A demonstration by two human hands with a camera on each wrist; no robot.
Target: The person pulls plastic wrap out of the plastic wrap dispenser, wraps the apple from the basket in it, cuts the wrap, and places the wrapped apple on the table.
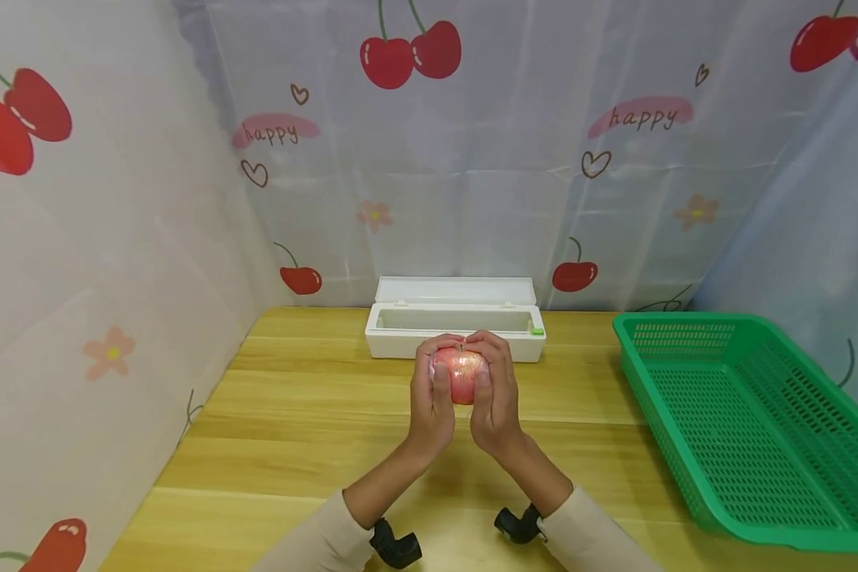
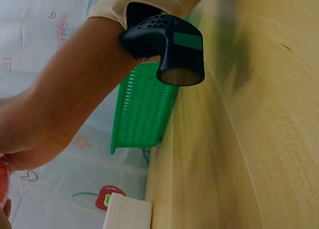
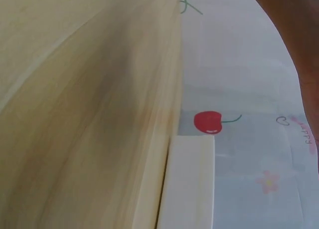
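A red apple (image 1: pixel 463 380) is held between both hands above the wooden table, its stem end up. Its surface is glossy and looks wrapped in clear film. My left hand (image 1: pixel 431 401) cups the apple's left side, with curled fingers over the top and the thumb on the near face. From the right, my right hand (image 1: pixel 496 397) grips it the same way. Beyond the hands stands a long white box (image 1: pixel 457 347), its lid (image 1: pixel 456 291) raised and a small green piece (image 1: pixel 537 331) on its front right rim. Part of the apple (image 2: pixel 3 181) shows at the left wrist view's edge.
A green plastic basket (image 1: pixel 686 469) with slotted walls stands on the right of the table (image 1: pixel 293 429). Cherry-printed curtains (image 1: pixel 472 191) hang behind and at both sides. Black wrist mounts (image 1: pixel 395 546) sit below both forearms.
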